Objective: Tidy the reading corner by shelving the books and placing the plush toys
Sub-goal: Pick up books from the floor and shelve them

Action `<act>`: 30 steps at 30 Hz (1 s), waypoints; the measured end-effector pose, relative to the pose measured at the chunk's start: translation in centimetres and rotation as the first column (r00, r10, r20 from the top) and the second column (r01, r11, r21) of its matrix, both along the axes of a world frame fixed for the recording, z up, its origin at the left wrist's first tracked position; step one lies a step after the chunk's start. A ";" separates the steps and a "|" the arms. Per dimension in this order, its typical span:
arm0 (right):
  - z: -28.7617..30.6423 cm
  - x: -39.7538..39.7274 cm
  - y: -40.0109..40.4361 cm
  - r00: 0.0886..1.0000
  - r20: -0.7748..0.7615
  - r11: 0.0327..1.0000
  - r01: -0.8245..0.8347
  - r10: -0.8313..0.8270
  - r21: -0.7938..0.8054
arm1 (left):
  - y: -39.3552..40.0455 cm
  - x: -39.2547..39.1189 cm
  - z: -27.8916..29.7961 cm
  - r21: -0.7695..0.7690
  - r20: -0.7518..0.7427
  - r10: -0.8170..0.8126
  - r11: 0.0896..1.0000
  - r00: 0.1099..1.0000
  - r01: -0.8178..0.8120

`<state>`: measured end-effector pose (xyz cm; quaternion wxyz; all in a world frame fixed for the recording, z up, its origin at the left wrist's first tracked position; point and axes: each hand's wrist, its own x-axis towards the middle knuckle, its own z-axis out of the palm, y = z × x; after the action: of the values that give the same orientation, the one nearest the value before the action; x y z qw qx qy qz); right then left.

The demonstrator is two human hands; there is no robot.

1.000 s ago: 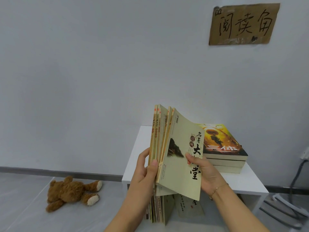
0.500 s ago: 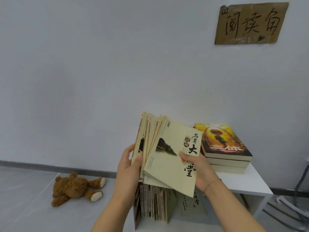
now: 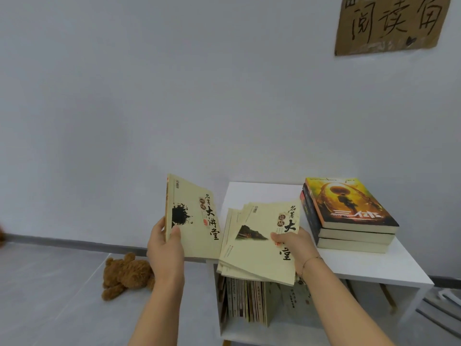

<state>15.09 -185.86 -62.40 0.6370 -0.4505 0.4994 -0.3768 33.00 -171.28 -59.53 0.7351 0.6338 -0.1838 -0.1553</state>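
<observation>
Books: one cream paperback [image 3: 193,218] gripped upright in the left hand [image 3: 166,248]; a fanned stack [image 3: 257,248] held by the right hand [image 3: 298,248] over the white shelf [image 3: 389,268].
Teddy bear [image 3: 126,275]: lying on the floor, left of the shelf.

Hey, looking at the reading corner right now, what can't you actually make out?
Head view only:
- Shelved books: spine titles too small; their tops are hidden by the fanned books in the right hand.
- Brown object at the left edge: cut off, unidentifiable.
- Teddy bear: partly hidden behind the left hand and wrist.
- Cardboard sign: top cropped.
</observation>
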 end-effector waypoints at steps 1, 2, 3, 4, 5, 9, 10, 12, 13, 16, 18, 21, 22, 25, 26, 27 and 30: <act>-0.1 0.0 -0.2 1.000 -0.024 1.000 -0.006 0.006 -0.012 | 0.1 0.1 0.0 -0.010 -0.003 0.005 1.000 1.000 -0.005; -0.2 0.0 -0.3 0.997 -0.076 0.999 -0.003 0.000 -0.038 | 0.1 0.2 0.1 -0.024 0.003 0.014 1.000 1.000 -0.014; -0.2 0.2 -0.5 0.991 -0.134 0.997 0.006 -0.016 -0.075 | 0.1 0.1 0.3 -0.044 0.019 0.024 0.999 1.000 -0.023; -0.3 0.3 -0.6 0.978 -0.203 0.993 0.015 -0.039 -0.119 | 0.2 0.1 0.6 -0.068 0.033 0.039 0.997 0.999 -0.036; -0.4 0.4 -0.8 0.956 -0.285 0.984 0.023 -0.074 -0.178 | 0.2 0.0 1.0 -0.097 0.042 0.055 0.994 0.998 -0.051; 0.2 0.6 -0.8 0.883 -0.455 0.954 -0.028 -0.117 -0.299 | 0.5 0.3 2.1 -0.212 -0.083 0.100 0.970 0.992 -0.116; 0.5 0.6 -0.5 0.898 -0.430 0.957 -0.031 -0.099 -0.287 | 0.5 0.4 2.2 -0.223 -0.124 0.091 0.968 0.988 -0.117; 1.0 0.5 -0.2 0.924 -0.377 0.967 -0.032 -0.067 -0.252 | 0.5 0.4 2.2 -0.228 -0.188 0.068 0.967 0.980 -0.111; 1.2 0.3 -0.2 0.933 -0.354 0.970 -0.025 -0.064 -0.241 | 0.5 0.5 2.1 -0.228 -0.223 0.061 0.967 0.973 -0.113; 1.9 -0.7 0.0 0.972 -0.221 0.984 0.040 -0.079 -0.175 | 0.2 0.9 1.6 -0.216 -0.347 0.042 0.969 0.937 -0.123; 3.0 -1.6 0.2 0.994 -0.061 0.991 0.078 -0.085 -0.113 | 0.1 1.2 1.3 -0.213 -0.419 0.010 0.971 0.908 -0.109; 4.7 -3.3 0.2 0.983 0.164 0.996 0.086 -0.082 -0.021 | -0.3 1.4 0.8 -0.199 -0.470 -0.053 0.979 0.881 -0.048; 5.2 -3.9 0.0 0.973 0.225 0.999 0.053 -0.054 0.011 | -0.6 1.4 0.5 -0.192 -0.477 -0.084 0.981 0.875 -0.010; 6.2 -5.3 -0.3 0.932 0.361 0.996 -0.066 0.042 0.053 | -1.5 0.5 -0.3 -0.115 -0.483 -0.195 0.981 0.854 0.159; 6.3 -5.6 -0.3 0.922 0.381 0.994 -0.091 0.063 0.055 | -1.7 -0.2 -0.5 -0.070 -0.490 -0.221 0.974 0.843 0.215; 6.3 -5.7 -0.4 0.917 0.391 0.993 -0.106 0.077 0.054 | -2.1 -1.0 -0.8 -0.031 -0.495 -0.254 0.961 0.831 0.274; 5.6 -5.2 -0.4 0.913 0.393 0.987 -0.147 0.107 0.072 | -3.1 -3.4 -1.4 0.125 -0.463 -0.299 0.910 0.834 0.396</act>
<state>9.85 -186.23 -56.82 0.7681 -0.3659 0.3513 -0.3909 29.59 -174.40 -60.96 0.6435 0.6145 -0.1102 -0.4430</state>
